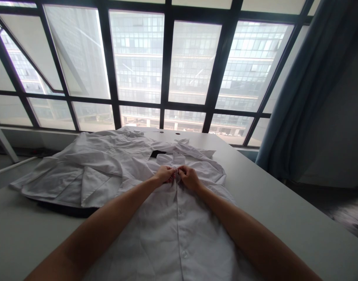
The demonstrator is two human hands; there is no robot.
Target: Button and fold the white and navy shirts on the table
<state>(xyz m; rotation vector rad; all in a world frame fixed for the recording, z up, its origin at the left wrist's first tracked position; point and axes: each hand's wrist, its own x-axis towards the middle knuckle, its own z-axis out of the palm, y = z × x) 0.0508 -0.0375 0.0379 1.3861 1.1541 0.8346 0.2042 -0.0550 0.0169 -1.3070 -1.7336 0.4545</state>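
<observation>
A white button-up shirt (155, 226) lies front side up on the table, its collar (179, 158) at the far end and its placket running down the middle toward me. Just below the collar, my left hand (165, 174) pinches the left side of the placket. My right hand (189, 177) is closed on the opposite edge, its fingertips close to those of the left. Whatever small button sits between the fingers is hidden. Lower on the placket, a button (184, 254) shows.
More white garments (102, 168) lie in a heap on the left, with something dark (67, 209) under their near edge. A small black item (158, 153) shows beyond the collar. The white table (281, 207) reaches toward the windows; a blue-grey curtain (292, 97) hangs at right.
</observation>
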